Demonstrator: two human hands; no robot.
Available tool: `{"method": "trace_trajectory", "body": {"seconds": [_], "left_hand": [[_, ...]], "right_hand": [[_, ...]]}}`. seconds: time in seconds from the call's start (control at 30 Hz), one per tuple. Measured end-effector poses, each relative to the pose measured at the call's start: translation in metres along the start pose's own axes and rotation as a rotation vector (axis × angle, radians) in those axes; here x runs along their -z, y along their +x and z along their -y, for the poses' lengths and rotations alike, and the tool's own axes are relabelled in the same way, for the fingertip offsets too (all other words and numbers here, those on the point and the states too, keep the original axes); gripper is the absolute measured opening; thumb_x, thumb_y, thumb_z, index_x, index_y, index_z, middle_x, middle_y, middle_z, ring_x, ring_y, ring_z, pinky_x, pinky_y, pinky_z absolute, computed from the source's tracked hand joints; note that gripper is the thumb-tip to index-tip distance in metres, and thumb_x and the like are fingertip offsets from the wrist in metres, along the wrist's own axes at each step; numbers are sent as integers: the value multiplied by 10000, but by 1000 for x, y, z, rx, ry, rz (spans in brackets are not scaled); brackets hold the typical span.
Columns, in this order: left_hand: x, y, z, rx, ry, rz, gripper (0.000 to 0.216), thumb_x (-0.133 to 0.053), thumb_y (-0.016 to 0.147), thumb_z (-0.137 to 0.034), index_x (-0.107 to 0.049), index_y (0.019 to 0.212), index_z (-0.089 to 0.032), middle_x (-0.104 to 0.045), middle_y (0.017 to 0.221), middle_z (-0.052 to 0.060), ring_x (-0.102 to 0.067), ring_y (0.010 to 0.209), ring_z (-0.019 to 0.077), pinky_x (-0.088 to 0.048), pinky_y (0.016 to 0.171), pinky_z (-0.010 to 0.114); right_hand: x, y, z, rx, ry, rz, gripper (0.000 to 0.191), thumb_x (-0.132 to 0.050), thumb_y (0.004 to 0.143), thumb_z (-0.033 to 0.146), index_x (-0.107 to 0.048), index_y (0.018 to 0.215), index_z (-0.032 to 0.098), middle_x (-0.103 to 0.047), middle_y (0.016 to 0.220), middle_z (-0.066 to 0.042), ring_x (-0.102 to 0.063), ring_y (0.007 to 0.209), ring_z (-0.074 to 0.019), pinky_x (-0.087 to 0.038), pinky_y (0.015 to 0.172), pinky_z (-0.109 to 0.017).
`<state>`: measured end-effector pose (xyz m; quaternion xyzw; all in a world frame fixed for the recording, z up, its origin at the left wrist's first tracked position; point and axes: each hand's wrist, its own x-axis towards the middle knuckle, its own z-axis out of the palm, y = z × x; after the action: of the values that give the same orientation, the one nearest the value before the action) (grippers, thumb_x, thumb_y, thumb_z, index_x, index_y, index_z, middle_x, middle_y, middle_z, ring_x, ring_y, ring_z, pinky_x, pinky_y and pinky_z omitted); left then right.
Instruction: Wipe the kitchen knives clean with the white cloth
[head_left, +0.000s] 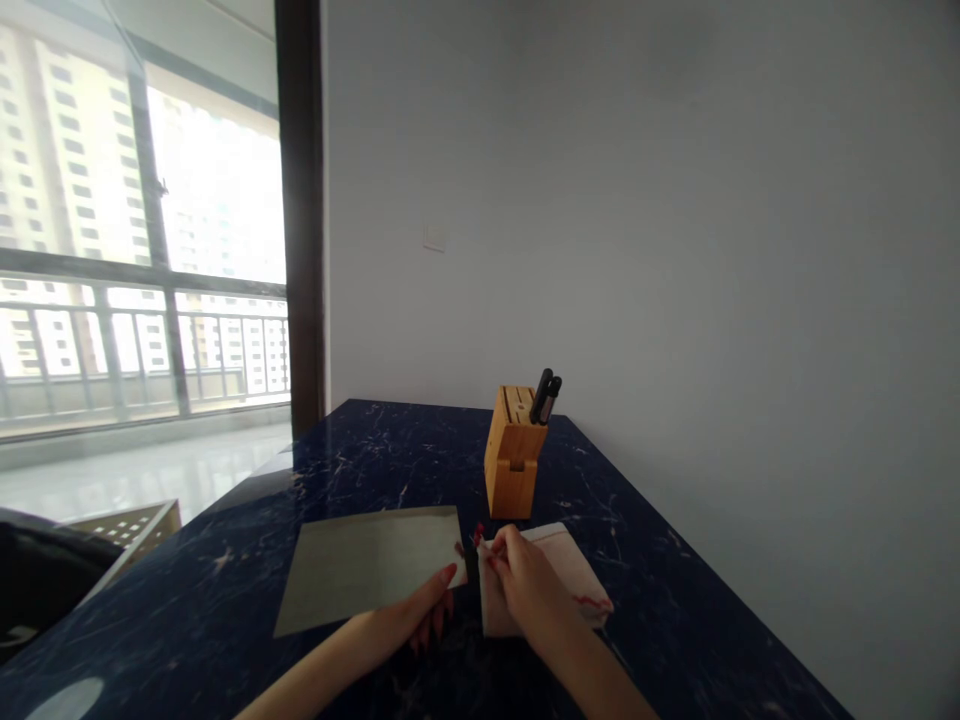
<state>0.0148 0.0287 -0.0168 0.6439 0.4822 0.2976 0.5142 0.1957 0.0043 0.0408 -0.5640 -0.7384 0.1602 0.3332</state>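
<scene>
Hands, two, both bare, with red nails visible. Left hand (416, 615): one, at the near right corner of the panel, thumb laid over its edge, other fingers curled below; whether it truly grips cannot be told. Right hand (521, 580): one, thumb and forefinger pinched upon a bunched left part of the cloth. Panel (367, 560): one, flat, grey-green, four-sided, left of the cloth with a narrow dark gap between; whether it lies fully on the table cannot be told. Cloth (574, 565): one, whitish, folded, red line near its border, spread beneath and beyond the right hand. Knife block (514, 450): one, wooden, upright, just beyond the cloth, several slots in its top, exact count unclear. Black handles (541, 396): two, side by side, rising from the block's right part. Table (405, 455): one, dark blue, pale-veined. Light patch (67, 698): one, roundish, at the table's near left; nature unclear. Chair (169, 520): one, pierced back, partly visible, left of the table. Dark bundle (45, 570): one, against the chair. Wall plate (434, 237): one, pale, on the wall.
</scene>
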Motion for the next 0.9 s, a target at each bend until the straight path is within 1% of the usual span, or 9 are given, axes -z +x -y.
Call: {"method": "trace_trajectory", "body": {"seconds": [0.1, 0.23, 0.43, 0.53, 0.6, 0.7, 0.8, 0.9], "left_hand": [[-2, 3, 4, 15, 2, -11, 634, -293, 694, -724, -561, 568, -163, -470, 396, -45, -379, 322, 67, -310, 350, 188], [-5, 10, 13, 19, 7, 5, 660, -269, 679, -743, -568, 582, -163, -516, 434, -24, -396, 319, 74, -303, 337, 196], [-3, 12, 17, 25, 9, -6, 648, -288, 679, -736, -569, 585, -160, -496, 403, -38, -411, 325, 75, -323, 342, 184], [-3, 8, 12, 16, 9, -12, 638, -298, 689, -724, -566, 572, -158, -492, 398, -39, -405, 322, 72, -328, 340, 180], [-3, 6, 10, 3, 9, -22, 625, -309, 698, -712, -571, 577, -158, -491, 402, -40, -396, 323, 67, -330, 343, 178], [-4, 4, 7, -3, 8, -29, 620, -313, 701, -707, -575, 588, -158, -503, 423, -37, -390, 330, 65, -326, 340, 177], [-4, 3, 6, 8, 6, -27, 627, -306, 697, -713, -573, 590, -157, -502, 431, -36, -387, 327, 64, -314, 331, 178], [-3, 2, 4, 1, 4, -19, 623, -302, 705, -707, -568, 582, -158, -498, 432, -37, -391, 333, 65, -322, 347, 185]], "right_hand": [[-3, -3, 8, 10, 7, -27, 149, -385, 767, 86, -476, 817, 194, -598, 809, -44, -556, 788, -152, -378, 691, -229], [-9, -4, 13, 43, 34, -41, 142, -394, 775, 108, -487, 842, 193, -596, 842, -48, -548, 813, -159, -380, 712, -237], [-8, 1, 0, -19, -68, -75, 162, -367, 779, 93, -479, 854, 183, -595, 818, -55, -551, 795, -162, -377, 698, -245], [-5, 0, -2, 7, -49, -89, 134, -365, 800, 134, -478, 850, 188, -594, 824, -56, -555, 794, -163, -382, 696, -242], [-4, -1, 0, 39, -29, -77, 118, -378, 804, 160, -483, 849, 189, -595, 838, -61, -558, 802, -167, -387, 698, -243], [-1, -2, 4, 35, -7, -18, 119, -411, 775, 138, -489, 850, 188, -602, 842, -61, -563, 810, -172, -391, 702, -249], [3, -3, 5, 21, 48, 27, 165, -429, 749, 102, -478, 878, 193, -607, 854, -53, -567, 819, -167, -392, 707, -248], [5, -4, 6, 12, 78, 27, 208, -437, 742, 102, -457, 928, 193, -603, 874, -55, -563, 838, -169, -391, 720, -256]]}}
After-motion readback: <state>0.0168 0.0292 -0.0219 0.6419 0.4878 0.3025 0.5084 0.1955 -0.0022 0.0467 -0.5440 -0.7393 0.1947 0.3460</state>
